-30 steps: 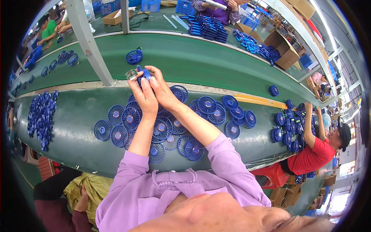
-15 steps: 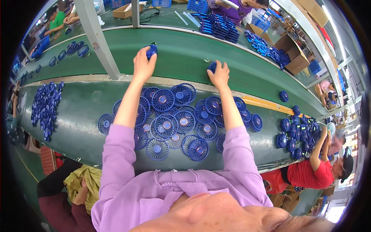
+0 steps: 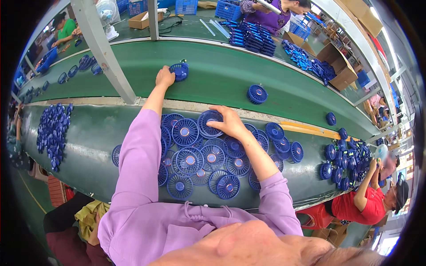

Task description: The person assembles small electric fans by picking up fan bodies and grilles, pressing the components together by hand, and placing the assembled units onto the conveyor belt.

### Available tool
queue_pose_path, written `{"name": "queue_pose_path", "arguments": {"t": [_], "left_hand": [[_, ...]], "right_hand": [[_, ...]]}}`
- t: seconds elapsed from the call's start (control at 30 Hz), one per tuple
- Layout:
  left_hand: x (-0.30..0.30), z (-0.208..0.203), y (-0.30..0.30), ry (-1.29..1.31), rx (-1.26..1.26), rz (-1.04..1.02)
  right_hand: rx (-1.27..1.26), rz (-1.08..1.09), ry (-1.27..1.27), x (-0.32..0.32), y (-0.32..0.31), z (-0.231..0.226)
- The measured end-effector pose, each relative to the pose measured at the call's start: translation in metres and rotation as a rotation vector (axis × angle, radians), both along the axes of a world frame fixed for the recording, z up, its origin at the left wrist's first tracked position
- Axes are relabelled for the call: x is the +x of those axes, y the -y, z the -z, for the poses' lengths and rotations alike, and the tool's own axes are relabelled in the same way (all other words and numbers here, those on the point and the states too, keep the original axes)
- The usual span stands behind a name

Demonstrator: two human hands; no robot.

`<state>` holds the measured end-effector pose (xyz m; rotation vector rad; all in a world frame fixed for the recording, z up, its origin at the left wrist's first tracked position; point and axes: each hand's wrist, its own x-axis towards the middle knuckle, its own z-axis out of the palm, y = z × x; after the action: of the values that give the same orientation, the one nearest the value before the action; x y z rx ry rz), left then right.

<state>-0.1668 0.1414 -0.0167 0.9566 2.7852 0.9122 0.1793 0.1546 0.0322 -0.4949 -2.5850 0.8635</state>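
Over the green belt, my left hand [image 3: 165, 77] is closed on the left edge of a blue fan housing [image 3: 180, 72] with small parts sticking up at its top. My right hand [image 3: 231, 122] has its thumb and fingers on a round blue fan grille [image 3: 207, 118] at the far edge of the grille heap. Many more blue fan grilles [image 3: 190, 160] lie spread and overlapping on the dark green table [image 3: 93, 146] beneath my arms. Another blue fan housing [image 3: 257, 94] sits on the belt to the right, apart from both hands.
A grey post [image 3: 104, 53] rises left of my left hand. Small blue pieces [image 3: 54, 133] are piled at the table's left. More fan housings [image 3: 339, 159] crowd the right end near a person in red [image 3: 361, 205]. Blue handles [image 3: 253, 37] are stacked across the belt [image 3: 213, 66].
My right hand has let go of a fan housing on the belt and come back to a grille in the heap. My left hand still holds its housing, which now shows more fully.
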Motion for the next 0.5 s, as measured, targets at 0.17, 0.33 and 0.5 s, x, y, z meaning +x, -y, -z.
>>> {"name": "queue_pose_path", "arguments": {"t": [0.17, 0.33, 0.5], "left_hand": [[0.033, -0.016, 0.015, -0.009, 0.001, 0.089], [0.085, -0.047, 0.049, 0.941, 0.612, 0.175], [0.135, -0.056, 0.099, 1.334, 0.967, 0.452]], "right_hand": [[-0.122, 0.133, 0.117, 0.026, -0.002, -0.013], [-0.211, 0.130, 0.149, 0.051, -0.012, -0.005], [-0.764, 0.030, -0.419, 0.045, 0.002, -0.041]]}}
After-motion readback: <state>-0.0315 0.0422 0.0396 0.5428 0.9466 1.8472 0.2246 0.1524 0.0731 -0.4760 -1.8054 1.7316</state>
